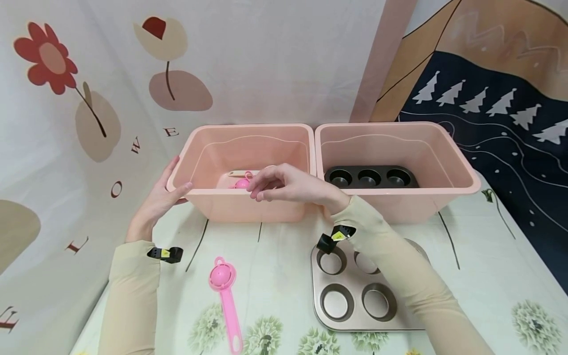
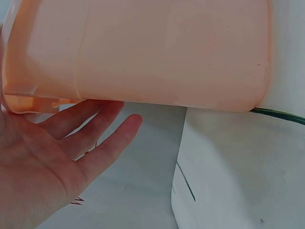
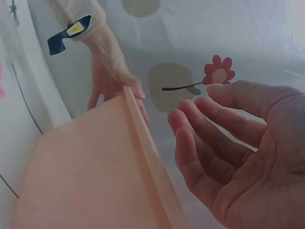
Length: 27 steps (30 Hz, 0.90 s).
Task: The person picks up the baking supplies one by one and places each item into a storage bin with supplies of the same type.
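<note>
At the left corner of the left pink plastic bin (image 1: 248,207), my left hand (image 1: 160,199) holds the rim. In the right wrist view the thumb of the left hand (image 3: 112,67) lies over the rim, with fingers on the outer side. My right hand (image 1: 284,183) hovers over the front rim of this bin, its fingers loosely bent and nothing in them. Behind it, a pink round piece (image 1: 241,184) and a pale flat piece (image 1: 237,173) lie inside the bin, partly hidden. A pink egg separator (image 1: 229,301) lies on the table below.
Beside the left bin, a second pink bin (image 1: 399,204) contains a black muffin pan (image 1: 368,176). A silver muffin pan (image 1: 355,291) lies on the table under my right forearm, which hides part of it. Patterned cloth (image 1: 275,59) hangs behind the bins.
</note>
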Motion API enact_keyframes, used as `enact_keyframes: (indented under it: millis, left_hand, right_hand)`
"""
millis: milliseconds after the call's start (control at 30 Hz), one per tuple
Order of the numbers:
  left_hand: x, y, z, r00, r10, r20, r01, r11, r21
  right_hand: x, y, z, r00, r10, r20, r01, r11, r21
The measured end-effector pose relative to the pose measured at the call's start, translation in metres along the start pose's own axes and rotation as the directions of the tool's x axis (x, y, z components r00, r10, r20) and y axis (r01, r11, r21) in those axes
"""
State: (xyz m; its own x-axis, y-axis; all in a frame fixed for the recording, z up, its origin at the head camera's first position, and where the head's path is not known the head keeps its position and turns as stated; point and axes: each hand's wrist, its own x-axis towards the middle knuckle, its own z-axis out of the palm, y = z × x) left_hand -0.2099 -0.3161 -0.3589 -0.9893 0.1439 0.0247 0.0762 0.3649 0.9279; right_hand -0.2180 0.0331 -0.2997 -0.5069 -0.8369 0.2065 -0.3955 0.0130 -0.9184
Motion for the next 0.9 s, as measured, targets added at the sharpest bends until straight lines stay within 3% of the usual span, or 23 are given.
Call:
enact_keyframes:
  millis: [433, 900]
  left_hand:
    - [0.0, -0.001, 0.0, 1.0, 0.0, -0.008, 0.0, 1.0, 0.007]
    - [0.0, 0.0, 0.0, 1.0, -0.007, -0.002, 0.007, 1.0, 0.003]
  right_hand:
    - [-0.005, 0.012, 0.017, 0.998, -0.004, 0.06, 0.005, 1.0, -0.012]
    - [-0.013, 0.033, 0.04, 0.997, 0.045, 0.069, -0.049, 0.997, 0.063]
